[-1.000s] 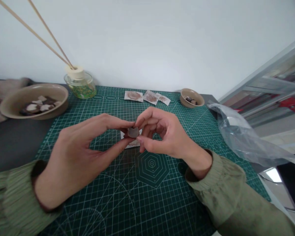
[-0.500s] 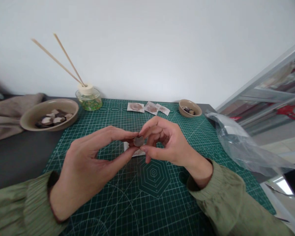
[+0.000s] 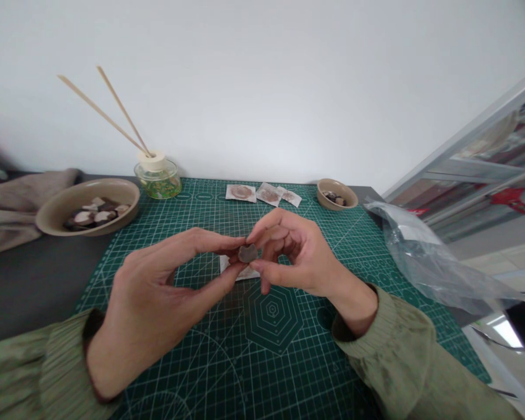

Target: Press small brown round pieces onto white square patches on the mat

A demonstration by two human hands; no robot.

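Between both hands, just above the mat's middle, is a small grey-brown roundish piece [image 3: 247, 253] with a notch along its upper edge; its exact kind is unclear. My left hand [image 3: 157, 291] pinches it from the left with thumb and index finger. From the right, my right hand [image 3: 300, 251] closes thumb and index finger on its edge, the other fingers curled. Partly hidden behind the fingers, a white packet with a brown stain [image 3: 248, 273] lies on the green cutting mat [image 3: 289, 367].
Several brown-stained packets [image 3: 241, 192] lie at the mat's back. A large beige bowl [image 3: 44, 216] of dark and pale pieces stands left, by a cloth [image 3: 9, 204] and a reed diffuser [image 3: 157, 175]. A smaller bowl [image 3: 352, 197] and clear plastic bag [image 3: 424, 256] are right.
The pinched piece has turned slightly, so its notch shows more plainly. Both hands stay in almost the same place, and the whole view has shifted a little.
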